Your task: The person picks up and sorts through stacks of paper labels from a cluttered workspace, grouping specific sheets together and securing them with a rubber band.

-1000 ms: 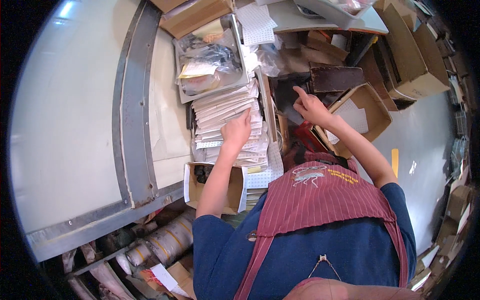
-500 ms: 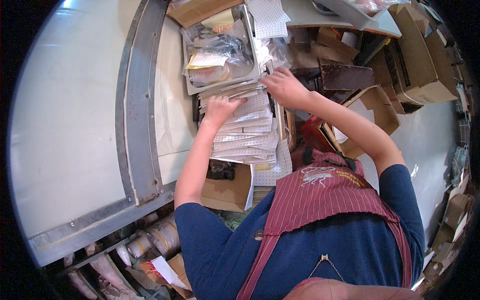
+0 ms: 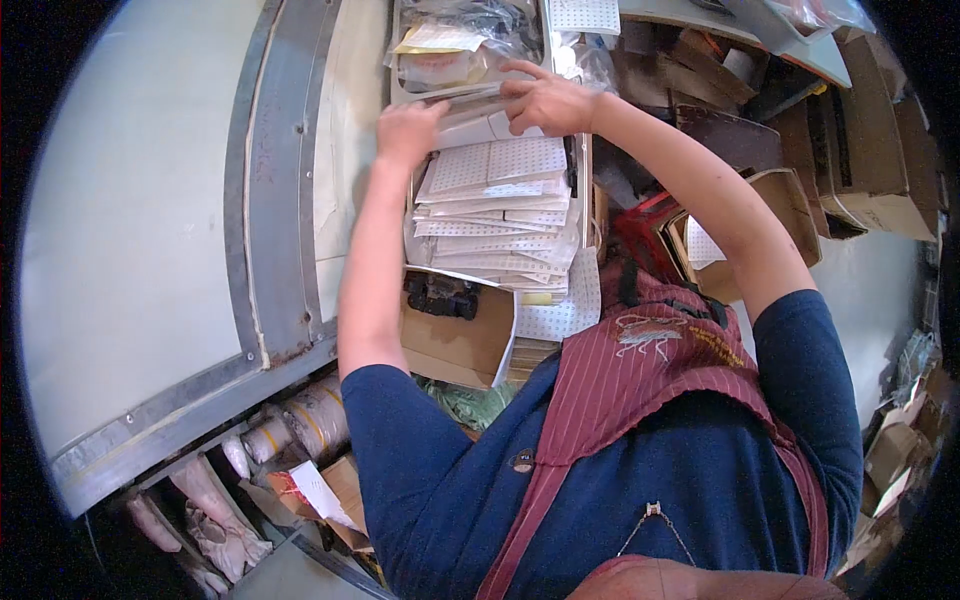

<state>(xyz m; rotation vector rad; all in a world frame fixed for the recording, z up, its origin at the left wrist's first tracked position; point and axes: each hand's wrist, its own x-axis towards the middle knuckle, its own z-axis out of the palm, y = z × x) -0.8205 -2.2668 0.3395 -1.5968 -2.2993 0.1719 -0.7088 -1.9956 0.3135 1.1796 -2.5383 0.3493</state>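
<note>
A long row of white printed sheets [image 3: 495, 170] lies in overlapping layers in front of me, running away toward a pale tray [image 3: 548, 40]. My left hand [image 3: 408, 132] is closed at the left end of the farthest sheets, its fingertips on their edge. At the right end, my right hand [image 3: 552, 104] has bent fingers hooked over the same sheets, with the thumb lower on their near face. Between the hands these sheets stand tilted and slightly blurred. The tray holds clear plastic bags [image 3: 440, 72] and a yellow-white slip [image 3: 440, 38].
Nearest me, an open cardboard box [image 3: 450, 345] contains a black object [image 3: 440, 296]. A white metal-edged panel [image 3: 140, 220] rises on the left, with wrapped rolls [image 3: 315, 415] below. Cardboard boxes [image 3: 870, 150] crowd the right, beside a red object [image 3: 645, 235].
The sheets, tray and box sit lower or higher in view as my head shifted. Both hands have moved to the far end of the row, and the left one now grips the sheets' edge.
</note>
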